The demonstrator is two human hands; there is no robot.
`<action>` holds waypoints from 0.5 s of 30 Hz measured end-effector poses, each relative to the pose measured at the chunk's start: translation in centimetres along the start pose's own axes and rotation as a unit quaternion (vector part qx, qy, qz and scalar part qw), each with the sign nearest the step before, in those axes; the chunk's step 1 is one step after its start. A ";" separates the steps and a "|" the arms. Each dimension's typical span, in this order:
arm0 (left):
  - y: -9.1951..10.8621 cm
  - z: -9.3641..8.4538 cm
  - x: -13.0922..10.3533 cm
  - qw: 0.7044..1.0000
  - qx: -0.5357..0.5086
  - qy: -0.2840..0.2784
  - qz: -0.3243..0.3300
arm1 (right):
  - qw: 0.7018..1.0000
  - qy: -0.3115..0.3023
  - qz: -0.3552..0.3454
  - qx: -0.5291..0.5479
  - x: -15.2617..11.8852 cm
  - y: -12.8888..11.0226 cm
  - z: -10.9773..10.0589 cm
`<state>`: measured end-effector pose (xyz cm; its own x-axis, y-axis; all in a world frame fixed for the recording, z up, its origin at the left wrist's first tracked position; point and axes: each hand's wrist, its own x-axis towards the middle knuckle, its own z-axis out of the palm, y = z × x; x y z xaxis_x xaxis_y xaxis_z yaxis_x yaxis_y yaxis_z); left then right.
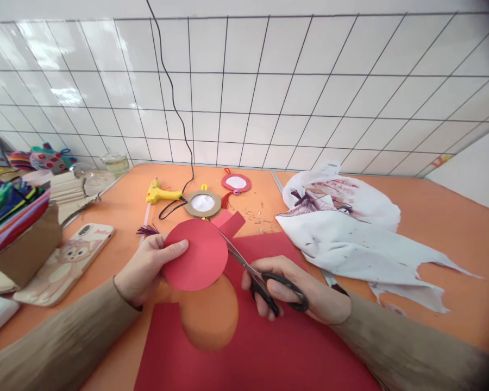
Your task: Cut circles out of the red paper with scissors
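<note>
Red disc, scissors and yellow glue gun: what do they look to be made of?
Red disc: probably matte card or stiff paper, being thin, flat and crisp-edged. Scissors: blades likely steel, from their grey sheen; handles seemingly plastic, smooth and black. Yellow glue gun: probably smooth plastic, by its even, bright colour.

The left sleeve (71,336) and the right sleeve (407,342) are greyish brown, each with a dark cuff edge. The left hand (144,266) and right hand (309,288) are bare.

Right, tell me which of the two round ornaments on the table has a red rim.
The ornament on the right, farther from the yellow glue gun; the other ornament, beside the gun's nozzle-less end, has a brown rim.
</note>
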<state>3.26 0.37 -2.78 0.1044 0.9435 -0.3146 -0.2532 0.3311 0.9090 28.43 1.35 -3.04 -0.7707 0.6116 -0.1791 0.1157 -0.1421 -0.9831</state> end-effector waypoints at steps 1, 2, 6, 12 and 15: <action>0.0 -0.1 0.0 1.000 0.008 0.001 0.002 | 1.000 0.007 0.006 0.012 -0.1 -0.1 0.3; -0.1 -0.2 0.1 1.000 0.014 0.002 0.004 | 1.000 0.014 0.009 0.024 -0.3 -0.2 0.6; -0.1 -0.3 0.1 1.000 0.006 0.007 0.003 | 0.998 0.027 0.030 0.040 -0.8 -0.9 1.8; 0.1 0.0 0.0 1.000 0.000 0.002 -0.015 | 0.999 0.020 0.036 0.019 -1.0 -1.3 1.7; 0.2 0.0 0.0 1.000 -0.005 0.003 -0.011 | 0.999 0.002 0.030 0.022 -1.0 -1.0 1.2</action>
<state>3.22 0.42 -2.58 0.1033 0.9364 -0.3355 -0.2603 0.3510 0.8995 28.35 -0.06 -1.80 -0.7601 0.6043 -0.2389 0.1347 -0.2131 -0.9677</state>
